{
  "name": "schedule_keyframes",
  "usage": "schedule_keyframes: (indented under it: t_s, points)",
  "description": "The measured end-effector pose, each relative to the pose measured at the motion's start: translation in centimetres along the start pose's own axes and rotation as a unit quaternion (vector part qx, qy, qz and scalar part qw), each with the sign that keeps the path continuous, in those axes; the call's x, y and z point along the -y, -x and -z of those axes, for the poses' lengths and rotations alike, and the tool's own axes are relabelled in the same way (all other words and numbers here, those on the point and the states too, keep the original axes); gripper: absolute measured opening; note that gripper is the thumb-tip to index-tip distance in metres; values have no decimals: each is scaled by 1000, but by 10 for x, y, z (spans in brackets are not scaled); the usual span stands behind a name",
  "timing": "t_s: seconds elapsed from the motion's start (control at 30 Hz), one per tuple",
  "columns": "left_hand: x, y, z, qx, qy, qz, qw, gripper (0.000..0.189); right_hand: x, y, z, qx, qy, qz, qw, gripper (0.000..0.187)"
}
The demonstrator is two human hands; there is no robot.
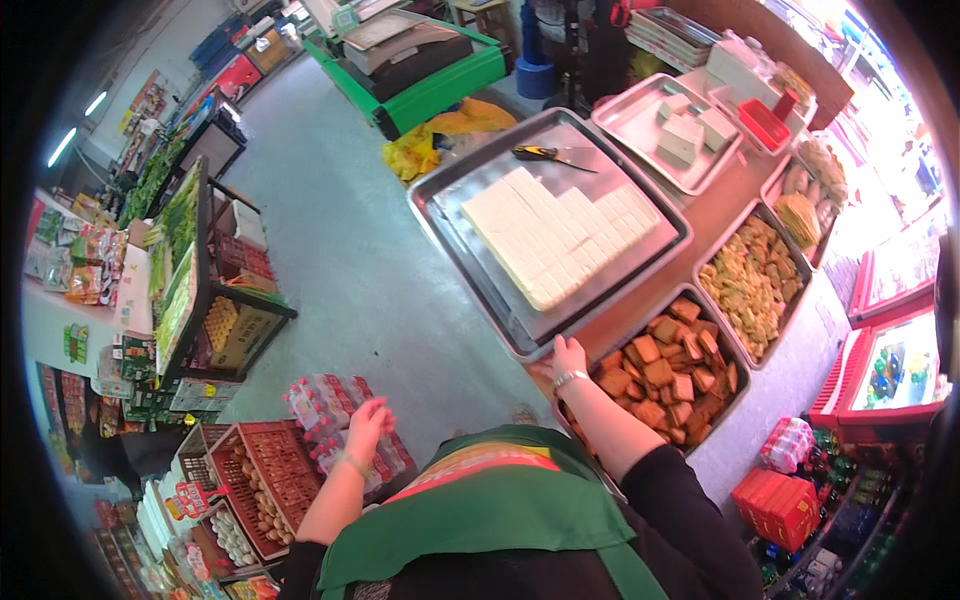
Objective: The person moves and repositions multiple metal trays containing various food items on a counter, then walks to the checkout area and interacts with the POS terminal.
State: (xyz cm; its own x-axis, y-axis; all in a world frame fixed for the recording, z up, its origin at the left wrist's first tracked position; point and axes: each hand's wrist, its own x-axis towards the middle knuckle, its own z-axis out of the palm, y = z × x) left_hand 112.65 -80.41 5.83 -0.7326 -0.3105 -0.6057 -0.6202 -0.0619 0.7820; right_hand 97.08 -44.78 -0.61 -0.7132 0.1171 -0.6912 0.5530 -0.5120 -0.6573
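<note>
My right hand [566,358] touches the near corner of a large metal tray [517,346]; whether its fingers grip the rim I cannot tell. On that tray lies a slab of white tofu [551,236] cut into blocks, with a black-and-yellow-handled knife [536,153] behind it. My left hand [370,427] hangs in the air to the left, fingers slightly curled, holding nothing. Beside my right forearm is a tray of browned tofu cubes [660,375]. Farther right stands a tray of fried, golden pieces [750,281].
A smaller tray with white tofu blocks [681,139] and a red plastic container [765,126] stand at the back right. Bottle packs [330,412] and egg crates [262,472] are on the left. A vegetable rack [225,300] stands beyond them, a green-edged cart [442,82] behind.
</note>
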Motion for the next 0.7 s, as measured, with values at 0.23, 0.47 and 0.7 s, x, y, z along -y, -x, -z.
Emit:
schedule_keyframes:
  t_s: [0.23, 0.47, 0.7]
  points:
    - [-134, -186, -31, 25, -24, -101, 994, 36, -18, 25, -10, 10, -53, -36, 998, 16]
    - [-241, -381, -92, 45, -225, -241, 943, 44, -45, 36, -39, -88, -118, -49, 988, 23]
    - [-271, -475, -123, 114, -348, -407, 837, 25, -70, 29, -111, -256, -338, 70, 903, 18]
